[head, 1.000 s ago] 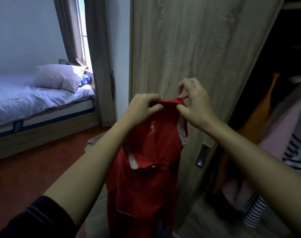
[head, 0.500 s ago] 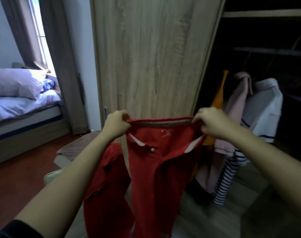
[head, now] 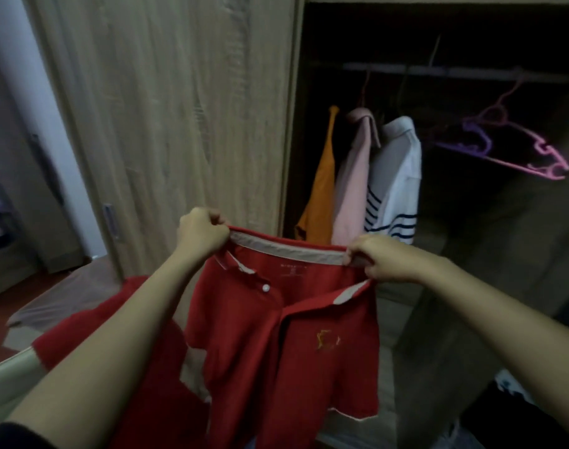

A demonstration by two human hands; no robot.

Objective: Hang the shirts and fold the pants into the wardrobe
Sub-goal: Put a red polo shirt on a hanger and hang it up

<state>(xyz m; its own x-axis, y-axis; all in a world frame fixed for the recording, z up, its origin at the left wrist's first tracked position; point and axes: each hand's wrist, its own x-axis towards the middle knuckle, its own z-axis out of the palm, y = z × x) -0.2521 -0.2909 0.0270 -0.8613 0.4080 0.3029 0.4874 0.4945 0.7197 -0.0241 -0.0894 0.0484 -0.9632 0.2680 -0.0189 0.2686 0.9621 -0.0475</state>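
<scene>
Two hands, both closed on cloth: left hand (head: 201,234) and right hand (head: 378,259) pinching opposite ends of the collar band of a red polo shirt (head: 289,345), pulled taut between them. Shirt held up in front of the open wardrobe (head: 166,108), body and sleeves drooping free below the grip. Soft, light knit by the look of it; no stiffness anywhere, so likely to sag and twist wherever unsupported. Best held at the collar or shoulder seams, as now, to keep the neck opening spread for a hanger. Placket partly unbuttoned, which should ease the hanger in. Empty pink hanger (head: 516,147) on the rail (head: 455,72) to the right, well apart from the shirt. Orange shirt (head: 322,186), pink shirt (head: 354,189) and white striped shirt (head: 396,183) already hung just beyond.
</scene>
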